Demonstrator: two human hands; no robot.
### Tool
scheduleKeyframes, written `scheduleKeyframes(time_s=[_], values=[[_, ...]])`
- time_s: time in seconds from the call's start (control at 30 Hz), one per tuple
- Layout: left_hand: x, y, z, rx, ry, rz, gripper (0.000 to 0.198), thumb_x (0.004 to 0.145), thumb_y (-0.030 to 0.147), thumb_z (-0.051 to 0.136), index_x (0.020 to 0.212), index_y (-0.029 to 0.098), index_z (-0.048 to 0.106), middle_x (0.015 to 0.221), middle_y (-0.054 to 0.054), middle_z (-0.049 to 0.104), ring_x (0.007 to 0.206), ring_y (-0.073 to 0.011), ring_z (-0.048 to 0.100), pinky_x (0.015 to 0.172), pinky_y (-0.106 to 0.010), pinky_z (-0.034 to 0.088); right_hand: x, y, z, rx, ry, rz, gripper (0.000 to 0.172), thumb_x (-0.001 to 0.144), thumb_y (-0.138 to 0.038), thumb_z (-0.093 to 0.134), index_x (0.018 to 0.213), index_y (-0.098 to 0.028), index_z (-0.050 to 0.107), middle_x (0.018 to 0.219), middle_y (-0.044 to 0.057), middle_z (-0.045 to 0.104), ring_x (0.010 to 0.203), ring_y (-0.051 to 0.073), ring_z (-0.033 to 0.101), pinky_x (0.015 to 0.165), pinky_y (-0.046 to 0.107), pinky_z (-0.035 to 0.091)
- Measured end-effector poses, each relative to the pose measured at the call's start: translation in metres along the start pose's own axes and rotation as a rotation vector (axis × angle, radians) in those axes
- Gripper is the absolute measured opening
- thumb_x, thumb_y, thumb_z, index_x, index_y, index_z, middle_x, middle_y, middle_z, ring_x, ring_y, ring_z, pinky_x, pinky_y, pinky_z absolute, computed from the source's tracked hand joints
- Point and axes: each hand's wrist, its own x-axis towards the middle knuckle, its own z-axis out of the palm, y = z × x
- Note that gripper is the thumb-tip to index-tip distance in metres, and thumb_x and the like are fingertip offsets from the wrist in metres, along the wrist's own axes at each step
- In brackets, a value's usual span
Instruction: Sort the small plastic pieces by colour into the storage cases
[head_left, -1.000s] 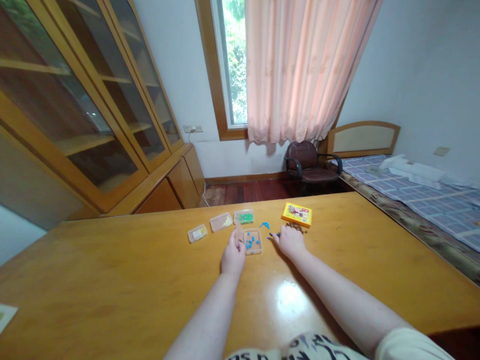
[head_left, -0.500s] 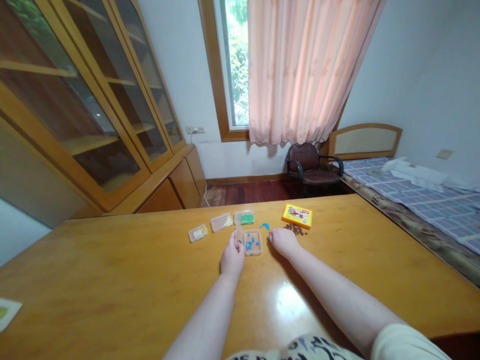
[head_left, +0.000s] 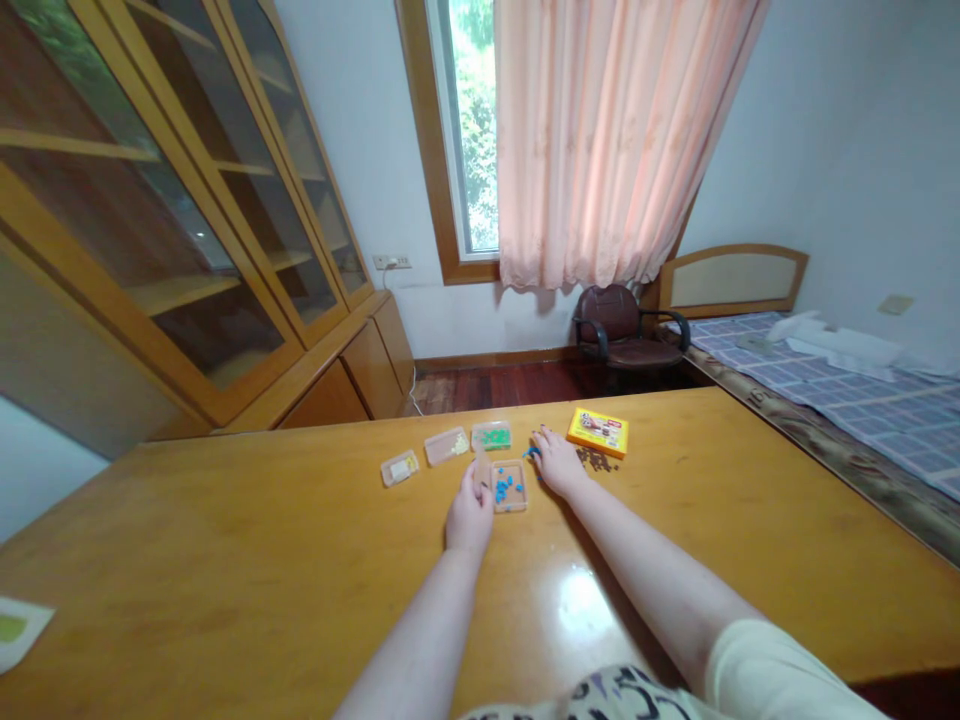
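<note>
My left hand (head_left: 469,510) is closed on a thin, see-through plastic lid (head_left: 484,467), held at the left side of a small clear box (head_left: 511,508). Several small blue pieces (head_left: 502,489) lie inside that box. To its right, my right hand (head_left: 561,464) rests low over the table, its fingers stretched out. Beside and partly under those fingers are loose blue pieces (head_left: 531,452). Brown pieces (head_left: 597,460) lie in a loose pile just right of this hand, in front of a yellow box (head_left: 598,431).
Behind my left hand stand a clear box with green pieces (head_left: 492,436), one with pale pieces (head_left: 446,446) and a smaller one with white and yellow contents (head_left: 399,468). All are on the wooden table (head_left: 262,560). A chair (head_left: 611,325) stands beyond the far edge.
My right hand has moved slightly forward and its fingers have gone from pinched to stretched out over the loose blue pieces. My left hand keeps its hold beside the box.
</note>
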Motion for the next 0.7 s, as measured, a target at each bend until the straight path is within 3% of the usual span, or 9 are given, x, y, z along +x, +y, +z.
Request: scheduleKeyframes(time_s=[0.13,0.4,0.5,0.57,0.7], values=[[0.000,-0.001,0.001,-0.018,0.002,0.002,0.050,0.087,0.024,0.040,0.137,0.014,0.039,0.069,-0.002,0.063,0.064,-0.0142,0.059,0.058,-0.021,0.039,-0.001,0.009,0.013,0.144,-0.128,-0.237,0.043,0.093,-0.026,0.039,0.135,-0.023,0.045,0.146,0.009,0.037,0.133,0.021,0.035,0.109,0.039,0.026],[0.001,0.002,0.000,-0.026,-0.006,-0.014,0.050,0.087,0.025,0.042,0.136,0.017,0.040,0.076,-0.003,0.066,0.070,-0.0155,0.061,0.060,-0.022,0.040,-0.031,0.020,0.017,0.268,-0.095,-0.305,0.039,0.089,-0.020,0.042,0.126,-0.019,0.056,0.136,0.008,0.051,0.127,0.017,0.045,0.108,0.033,0.029],[0.001,0.003,-0.001,-0.022,-0.009,-0.006,0.051,0.087,0.025,0.042,0.137,0.017,0.039,0.078,-0.004,0.066,0.070,-0.0154,0.061,0.061,-0.022,0.041,-0.044,0.024,0.013,0.259,-0.014,-0.262,0.036,0.090,-0.020,0.041,0.121,-0.020,0.059,0.132,0.007,0.055,0.122,0.017,0.049,0.106,0.032,0.032],[0.000,0.004,-0.001,-0.015,-0.011,-0.010,0.051,0.087,0.025,0.043,0.137,0.016,0.039,0.079,-0.004,0.067,0.071,-0.0156,0.062,0.063,-0.021,0.042,-0.048,0.025,0.007,0.186,0.065,-0.158,0.032,0.091,-0.025,0.041,0.116,-0.018,0.061,0.125,0.010,0.059,0.116,0.019,0.052,0.101,0.033,0.035],[0.000,0.006,-0.003,-0.008,0.002,-0.016,0.050,0.086,0.024,0.043,0.136,0.017,0.041,0.079,-0.005,0.067,0.072,-0.0162,0.063,0.063,-0.021,0.042,-0.046,0.020,-0.006,-0.050,0.124,0.096,0.044,0.087,-0.052,0.046,0.098,-0.012,0.061,0.101,0.017,0.064,0.100,0.028,0.057,0.087,0.038,0.040]])
